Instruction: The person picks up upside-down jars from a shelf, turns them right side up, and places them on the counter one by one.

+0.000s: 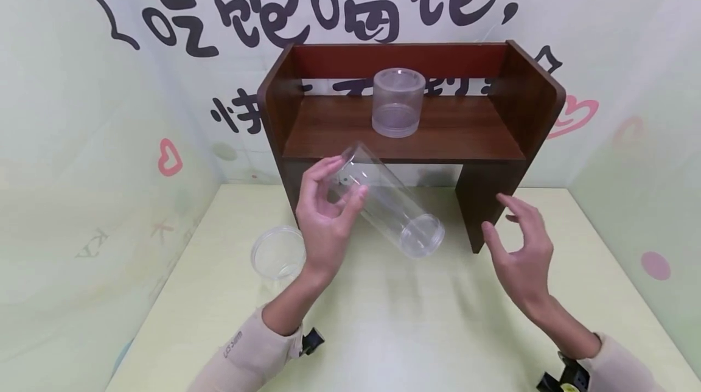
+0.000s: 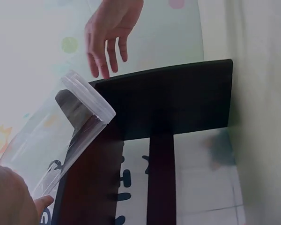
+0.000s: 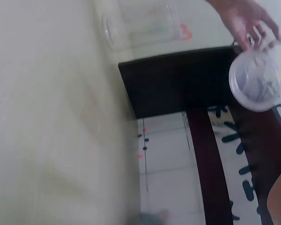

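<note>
Because its wall is thin clear plastic, the tall clear canister (image 1: 386, 203) held tilted in the air in front of the wooden shelf (image 1: 405, 130) is probably light, fairly stiff but easy to dent, and slick under dry fingers. The left hand (image 1: 325, 215) grips it at its upper, closed end, thumb and fingers curled around the wall, while the rimmed open mouth points down toward the right. A hold nearer the middle, or a second hand at the rim, would likely steady it better. The right hand (image 1: 523, 252) hovers apart from it, fingers loosely spread and holding nothing. Behind, a shorter clear canister (image 1: 398, 103) stands upright on the shelf board, with free board on either side but side panels closing both ends. On the pale green table (image 1: 383, 331), a clear cup (image 1: 278, 255) stands just left of the left wrist.
</note>
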The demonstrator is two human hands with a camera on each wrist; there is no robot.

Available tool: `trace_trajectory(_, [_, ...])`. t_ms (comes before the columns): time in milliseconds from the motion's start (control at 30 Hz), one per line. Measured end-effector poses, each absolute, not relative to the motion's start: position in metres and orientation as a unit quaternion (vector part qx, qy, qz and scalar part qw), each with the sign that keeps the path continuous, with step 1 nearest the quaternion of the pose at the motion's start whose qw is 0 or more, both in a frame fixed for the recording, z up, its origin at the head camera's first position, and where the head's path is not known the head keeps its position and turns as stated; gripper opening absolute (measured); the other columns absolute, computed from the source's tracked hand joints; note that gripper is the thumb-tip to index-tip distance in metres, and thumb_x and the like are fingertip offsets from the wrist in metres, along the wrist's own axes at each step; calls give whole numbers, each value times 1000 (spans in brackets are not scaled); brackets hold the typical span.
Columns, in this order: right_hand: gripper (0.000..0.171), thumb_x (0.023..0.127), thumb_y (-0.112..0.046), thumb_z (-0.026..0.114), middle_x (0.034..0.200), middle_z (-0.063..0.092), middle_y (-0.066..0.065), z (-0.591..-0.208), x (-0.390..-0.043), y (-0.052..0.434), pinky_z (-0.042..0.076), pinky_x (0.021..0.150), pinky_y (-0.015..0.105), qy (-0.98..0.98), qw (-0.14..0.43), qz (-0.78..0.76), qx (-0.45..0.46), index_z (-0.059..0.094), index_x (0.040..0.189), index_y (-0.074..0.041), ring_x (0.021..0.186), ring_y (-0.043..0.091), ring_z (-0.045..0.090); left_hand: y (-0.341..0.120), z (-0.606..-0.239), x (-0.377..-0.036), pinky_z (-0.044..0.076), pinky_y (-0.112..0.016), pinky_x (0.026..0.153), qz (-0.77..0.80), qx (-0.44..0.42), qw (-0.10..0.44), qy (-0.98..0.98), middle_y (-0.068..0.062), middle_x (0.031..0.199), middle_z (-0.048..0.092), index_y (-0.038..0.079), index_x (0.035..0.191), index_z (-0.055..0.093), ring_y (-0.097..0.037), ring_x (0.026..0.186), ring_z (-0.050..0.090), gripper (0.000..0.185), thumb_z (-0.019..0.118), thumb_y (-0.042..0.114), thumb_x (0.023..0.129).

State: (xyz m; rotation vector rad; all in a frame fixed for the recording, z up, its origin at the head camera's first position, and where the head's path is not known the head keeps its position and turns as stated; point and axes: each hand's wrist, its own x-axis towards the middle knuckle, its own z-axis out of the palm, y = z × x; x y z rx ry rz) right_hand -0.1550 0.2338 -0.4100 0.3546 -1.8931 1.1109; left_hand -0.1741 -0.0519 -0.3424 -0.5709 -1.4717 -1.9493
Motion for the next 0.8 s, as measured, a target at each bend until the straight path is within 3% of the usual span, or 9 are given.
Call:
trace_trajectory(100, [52, 84, 17, 71, 132, 67, 25, -408, -146, 224, 50, 104, 17, -759, 374, 496, 192, 65, 135, 10, 122, 4, 61, -48, -350, -173, 62, -46, 95, -749, -203, 316, -545, -14, 136, 56, -15, 131, 54, -40, 131, 57, 51, 76, -1, 87])
trace_trajectory(200, [55, 92, 17, 63, 144, 61, 15, -410, -138, 216, 50, 109, 19, -747, 271, 565, 223, 55, 146, 8, 129, 8, 62, -43, -356, -173, 63, -44, 94, -758, -191, 321, -535, -14, 136, 56, -13, 130, 55, -37, 130, 58, 49, 76, -1, 87])
trace_trajectory(367, [62, 99, 11, 54, 157, 52, 13, -415, -133, 205, 48, 112, 22, -696, 153, 665, 223, 39, 159, 2, 143, 12, 53, -36, -364, -174, 64, -33, 91, -774, -164, 321, -521, -13, 133, 57, -8, 127, 58, -36, 129, 59, 44, 75, 1, 87])
trace_trajectory(533, [70, 95, 16, 54, 154, 54, 11, -419, -135, 191, 53, 106, 22, -633, 131, 734, 211, 40, 160, -4, 139, 15, 56, -31, -370, -174, 60, -31, 97, -801, -139, 306, -496, -15, 132, 59, -5, 128, 57, -36, 129, 61, 43, 74, 0, 88])
trace_trajectory(800, [68, 87, 25, 57, 146, 61, 13, -422, -133, 178, 60, 98, 30, -583, 165, 768, 206, 46, 151, 6, 130, 22, 64, -24, -379, -171, 59, -40, 104, -823, -129, 272, -482, -15, 134, 58, -3, 130, 54, -31, 129, 61, 43, 71, -2, 90])
